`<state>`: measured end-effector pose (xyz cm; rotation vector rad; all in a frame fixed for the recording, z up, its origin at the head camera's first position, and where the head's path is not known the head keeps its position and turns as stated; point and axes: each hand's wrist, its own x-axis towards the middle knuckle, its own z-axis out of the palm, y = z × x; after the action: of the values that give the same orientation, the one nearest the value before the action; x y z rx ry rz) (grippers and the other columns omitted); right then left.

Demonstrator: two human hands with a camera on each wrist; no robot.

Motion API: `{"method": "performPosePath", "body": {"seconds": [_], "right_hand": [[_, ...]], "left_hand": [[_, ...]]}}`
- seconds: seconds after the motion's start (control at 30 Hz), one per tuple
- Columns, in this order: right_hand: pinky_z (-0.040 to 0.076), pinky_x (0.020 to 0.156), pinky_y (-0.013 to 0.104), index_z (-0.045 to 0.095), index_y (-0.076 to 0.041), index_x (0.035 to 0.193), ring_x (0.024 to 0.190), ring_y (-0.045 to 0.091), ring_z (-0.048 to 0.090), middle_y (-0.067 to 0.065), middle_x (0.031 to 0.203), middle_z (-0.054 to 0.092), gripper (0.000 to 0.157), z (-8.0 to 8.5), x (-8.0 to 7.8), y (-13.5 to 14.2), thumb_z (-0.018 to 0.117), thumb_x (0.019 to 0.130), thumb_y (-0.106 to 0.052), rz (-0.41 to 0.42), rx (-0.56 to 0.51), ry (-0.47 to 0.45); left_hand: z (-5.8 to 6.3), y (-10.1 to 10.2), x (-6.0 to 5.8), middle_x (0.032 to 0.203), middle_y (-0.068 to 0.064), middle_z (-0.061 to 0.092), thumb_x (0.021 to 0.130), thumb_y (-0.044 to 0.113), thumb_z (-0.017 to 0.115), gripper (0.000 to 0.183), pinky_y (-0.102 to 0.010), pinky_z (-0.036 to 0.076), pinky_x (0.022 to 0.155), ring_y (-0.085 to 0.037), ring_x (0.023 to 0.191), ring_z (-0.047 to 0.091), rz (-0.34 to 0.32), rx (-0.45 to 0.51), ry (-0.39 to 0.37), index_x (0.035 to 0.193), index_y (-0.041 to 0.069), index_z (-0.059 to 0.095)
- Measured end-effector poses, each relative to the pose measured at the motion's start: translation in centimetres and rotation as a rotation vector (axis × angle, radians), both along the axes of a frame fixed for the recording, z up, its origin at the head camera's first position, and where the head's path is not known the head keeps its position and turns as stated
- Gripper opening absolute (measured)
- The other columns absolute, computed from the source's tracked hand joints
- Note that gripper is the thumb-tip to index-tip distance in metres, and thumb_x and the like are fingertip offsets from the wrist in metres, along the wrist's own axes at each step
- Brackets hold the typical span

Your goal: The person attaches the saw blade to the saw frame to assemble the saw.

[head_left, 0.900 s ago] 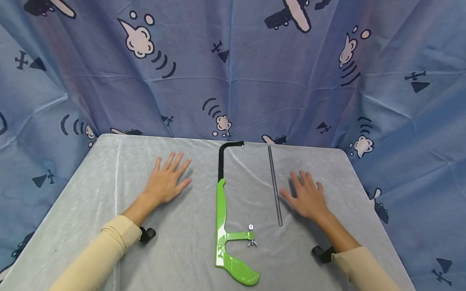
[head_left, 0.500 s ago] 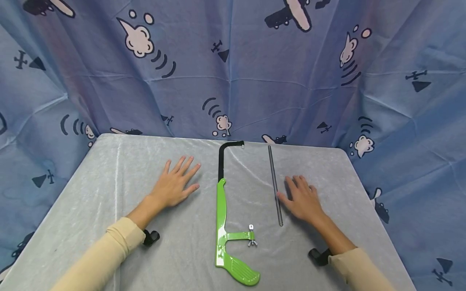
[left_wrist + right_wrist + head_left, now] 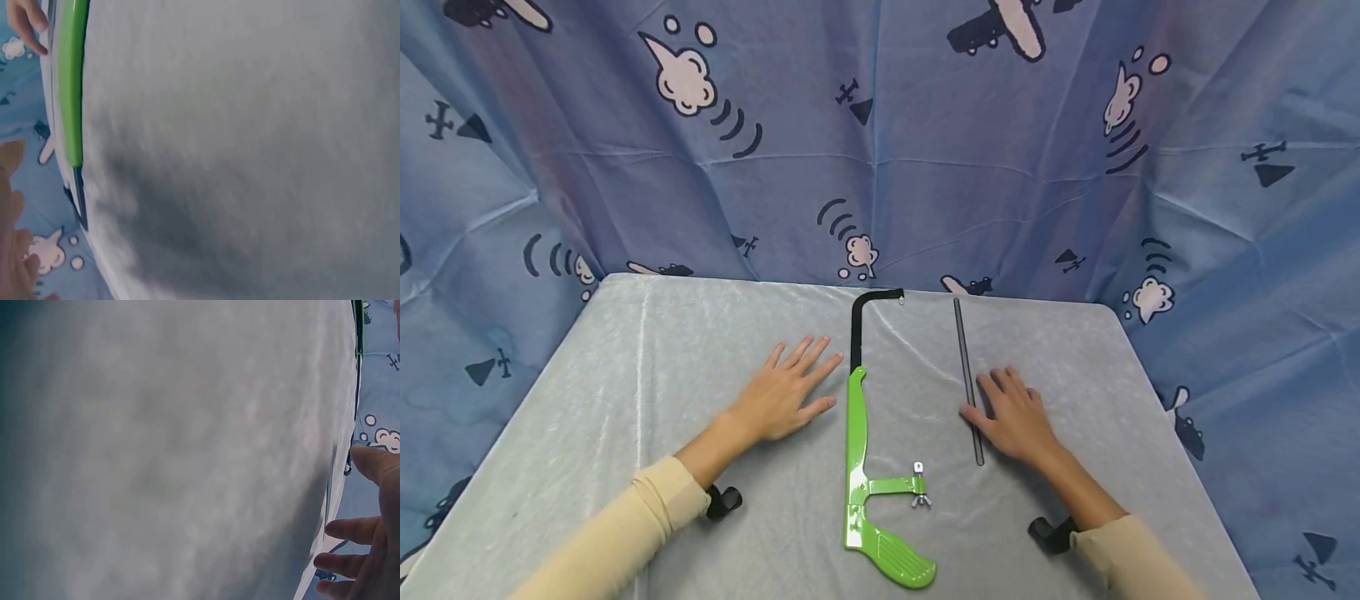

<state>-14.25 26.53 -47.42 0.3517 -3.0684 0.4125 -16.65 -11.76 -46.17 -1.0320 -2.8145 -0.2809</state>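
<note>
A hacksaw frame lies on the table, with a green body and grip and a black bent arm at its far end. To its right lies a thin dark hacksaw blade, separate from the frame. My left hand hovers just left of the frame, fingers spread and holding nothing. Over the blade's right side is my right hand, its thumb crossing above the blade; contact cannot be told. The left wrist view shows the green body close by. In the right wrist view, relaxed fingers hang beside the blade.
A grey cloth covers the table. On the frame's lower bracket sits a wing nut with a metal pin. A blue printed curtain hangs behind the table's far edge and at its sides.
My left hand has moved right and slightly nearer, toward the hacksaw frame. My right hand has shifted left, so its thumb now crosses over the blade. Frame and blade have stayed put.
</note>
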Motion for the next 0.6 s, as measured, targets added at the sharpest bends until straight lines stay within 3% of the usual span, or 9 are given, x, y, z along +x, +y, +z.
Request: {"method": "performPosePath", "body": {"seconds": [0.3,0.6], "right_hand": [[0.031,0.1,0.07,0.055,0.003,0.136,0.138,0.051,0.032,0.03,0.14,0.048,0.061,-0.1,0.3,-0.5,0.065,0.093,-0.039,0.014,-0.045,-0.01],[0.032,0.1,0.071,0.056,0.002,0.135,0.138,0.051,0.032,0.029,0.14,0.048,0.056,0.0,0.1,-0.8,0.068,0.091,-0.03,0.013,-0.024,-0.022]], "left_hand": [[0.0,2.1,1.6,0.161,-0.015,0.027,0.1,0.05,0.05,0.065,-0.059,0.029,0.112,-0.036,0.146,0.027,-0.143,-0.002,-0.048,0.155,0.016,0.037],[0.2,3.4,2.6,0.161,-0.015,0.027,0.101,0.05,0.047,0.065,-0.056,0.03,0.113,-0.034,0.147,0.027,-0.202,-0.035,-0.064,0.155,0.016,0.036]]}}
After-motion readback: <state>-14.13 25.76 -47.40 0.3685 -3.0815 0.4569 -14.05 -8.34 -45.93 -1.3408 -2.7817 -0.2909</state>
